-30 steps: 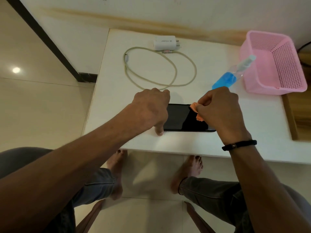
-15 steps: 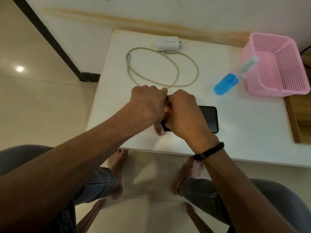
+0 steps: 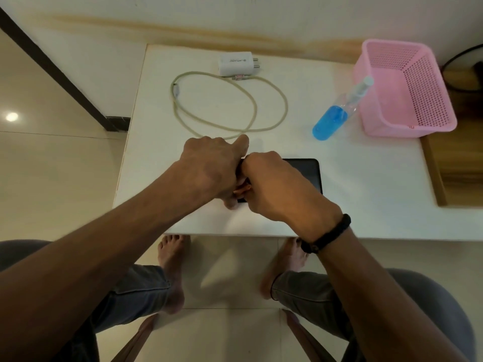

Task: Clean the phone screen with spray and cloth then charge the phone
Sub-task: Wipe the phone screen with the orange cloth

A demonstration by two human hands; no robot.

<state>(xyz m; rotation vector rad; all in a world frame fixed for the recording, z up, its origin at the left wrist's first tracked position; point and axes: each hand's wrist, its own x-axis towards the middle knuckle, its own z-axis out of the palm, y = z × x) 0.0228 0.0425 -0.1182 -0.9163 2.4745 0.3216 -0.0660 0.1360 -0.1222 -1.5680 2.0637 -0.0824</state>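
Left hand (image 3: 209,171) grips glossy flat phone (image 3: 307,173); right hand (image 3: 271,186) pinches orange cloth (image 3: 241,190) (crumpled).

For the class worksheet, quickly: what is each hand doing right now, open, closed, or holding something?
Left hand: fingers curled over the left end of the phone, steadying it on the table.
Right hand: closed around the orange cloth, pressing it on the screen.

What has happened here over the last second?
The right hand, pinching the orange cloth, swept leftward across the phone from its right end to its left end, meeting the left hand, which kept its grip on the phone's left end. The charger, cable, spray bottle and pink basket stayed put.
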